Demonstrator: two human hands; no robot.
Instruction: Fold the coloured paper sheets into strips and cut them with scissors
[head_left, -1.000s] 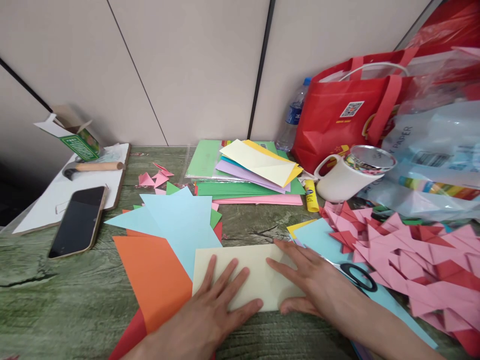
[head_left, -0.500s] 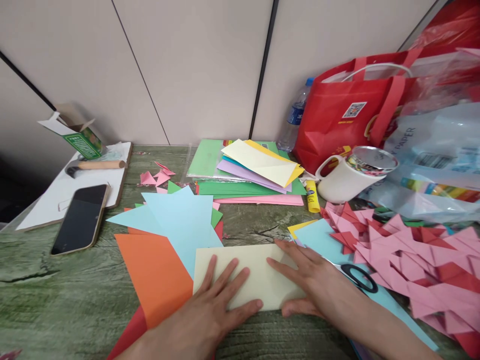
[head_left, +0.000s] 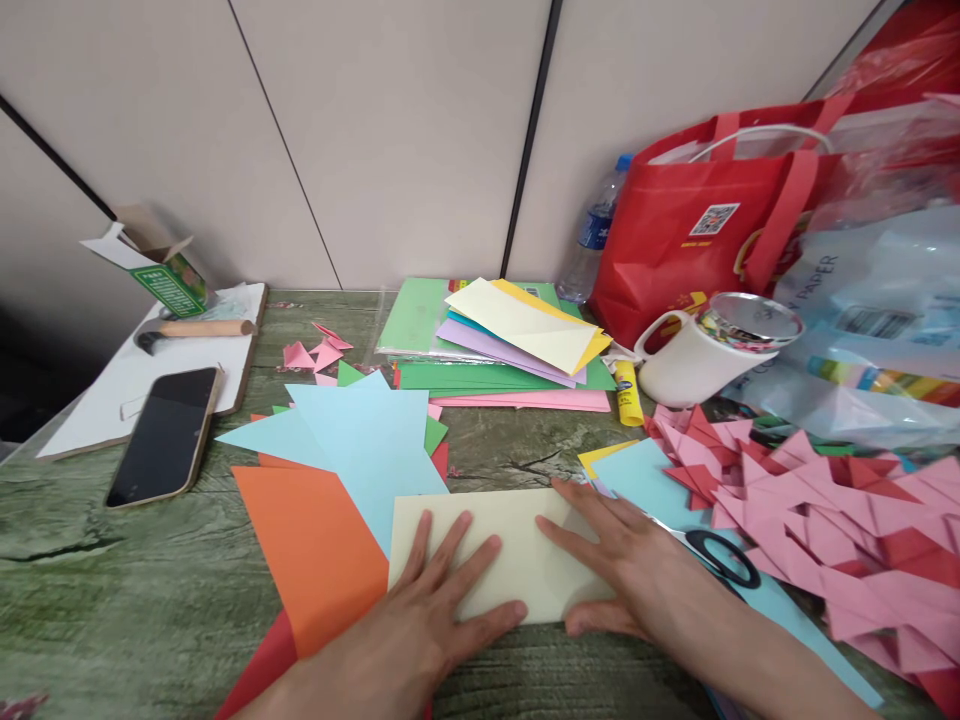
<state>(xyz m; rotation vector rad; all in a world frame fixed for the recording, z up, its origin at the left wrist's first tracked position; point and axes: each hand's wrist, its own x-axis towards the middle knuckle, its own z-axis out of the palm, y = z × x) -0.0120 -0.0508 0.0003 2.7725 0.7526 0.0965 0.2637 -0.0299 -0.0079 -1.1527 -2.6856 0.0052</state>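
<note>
A cream sheet of paper, shaped as a long rectangle, lies flat near the table's front. My left hand rests on its left part with the fingers spread. On the right part my right hand lies with fingers stretched out, covering that end. Left of the cream sheet are an orange paper piece and light blue paper pieces, partly over one another. Black-handled scissors lie just beyond my right hand on more light blue paper; their blades are partly hidden.
Pink and red folded paper pieces heap up at right. Behind stand a white mug, a yellow glue stick, a bottle and a red bag. Stacked coloured paper lies mid-back; a phone and hammer at left.
Both hands stay spread on the cream sheet in the same places. The whole view has shifted very slightly; nothing was taken hold of or let go.
</note>
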